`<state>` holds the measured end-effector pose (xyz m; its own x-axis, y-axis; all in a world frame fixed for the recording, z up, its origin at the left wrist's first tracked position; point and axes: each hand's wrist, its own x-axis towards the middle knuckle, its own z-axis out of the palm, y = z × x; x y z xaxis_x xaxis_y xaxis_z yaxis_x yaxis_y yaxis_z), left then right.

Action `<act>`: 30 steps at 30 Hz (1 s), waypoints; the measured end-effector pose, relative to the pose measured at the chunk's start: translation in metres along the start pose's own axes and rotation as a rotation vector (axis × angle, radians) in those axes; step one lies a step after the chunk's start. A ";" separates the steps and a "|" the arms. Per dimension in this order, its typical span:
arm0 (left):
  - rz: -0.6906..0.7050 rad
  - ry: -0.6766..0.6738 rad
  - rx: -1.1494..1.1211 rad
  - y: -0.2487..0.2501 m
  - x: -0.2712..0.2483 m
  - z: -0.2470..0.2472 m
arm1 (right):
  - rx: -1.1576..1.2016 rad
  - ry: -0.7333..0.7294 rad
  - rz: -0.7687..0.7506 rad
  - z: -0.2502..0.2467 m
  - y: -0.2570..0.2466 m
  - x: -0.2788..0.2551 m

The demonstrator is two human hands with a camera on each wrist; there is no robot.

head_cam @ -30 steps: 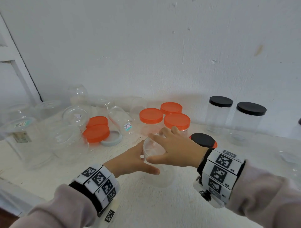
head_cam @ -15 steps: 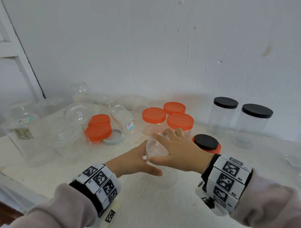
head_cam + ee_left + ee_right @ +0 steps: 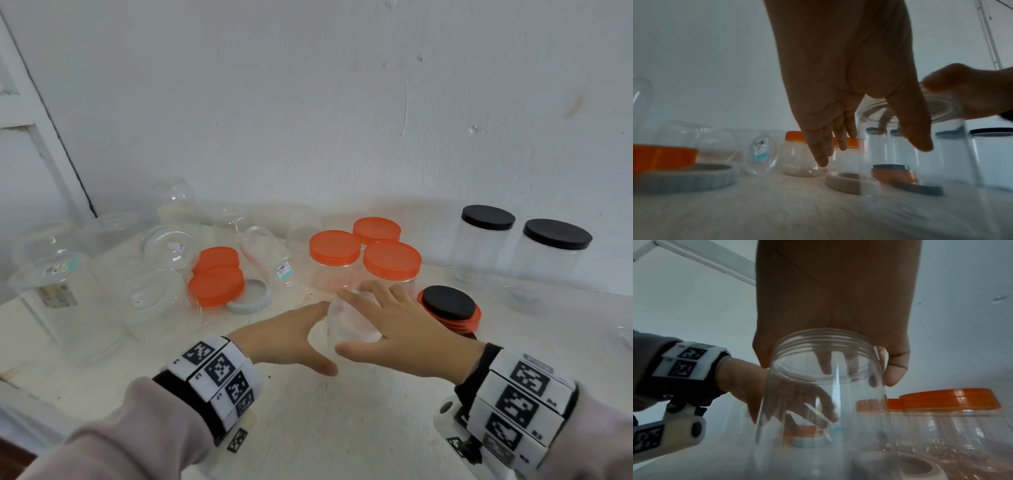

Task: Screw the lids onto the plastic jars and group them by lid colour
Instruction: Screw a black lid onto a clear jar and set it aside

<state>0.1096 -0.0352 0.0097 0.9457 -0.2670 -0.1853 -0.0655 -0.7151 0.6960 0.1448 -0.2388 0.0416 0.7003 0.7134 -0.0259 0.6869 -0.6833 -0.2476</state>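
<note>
Jar, clear and lidless, stands upright on the white table, just in front of three orange-lidded jars. My right hand grips its open threaded rim from above, fingers curled over it. My left hand rests against its left side, fingers straight.
</note>
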 end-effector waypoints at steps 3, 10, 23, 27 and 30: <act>-0.057 0.102 0.154 -0.011 0.011 -0.026 | -0.004 -0.009 0.017 0.000 0.000 -0.001; -0.201 0.705 0.017 -0.031 0.062 -0.074 | 0.011 -0.009 0.058 0.003 0.001 -0.001; -0.694 0.662 -0.209 -0.052 0.102 -0.093 | 0.103 -0.033 0.111 0.002 0.000 -0.004; -0.681 0.666 -0.353 -0.058 0.107 -0.096 | 0.196 -0.099 0.102 -0.002 0.001 -0.005; -0.668 0.692 -0.484 -0.061 0.105 -0.102 | 0.278 -0.167 0.090 -0.009 0.002 -0.005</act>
<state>0.2456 0.0463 0.0181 0.7282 0.6150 -0.3023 0.5200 -0.2085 0.8283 0.1443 -0.2451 0.0503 0.6980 0.6839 -0.2124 0.5285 -0.6921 -0.4915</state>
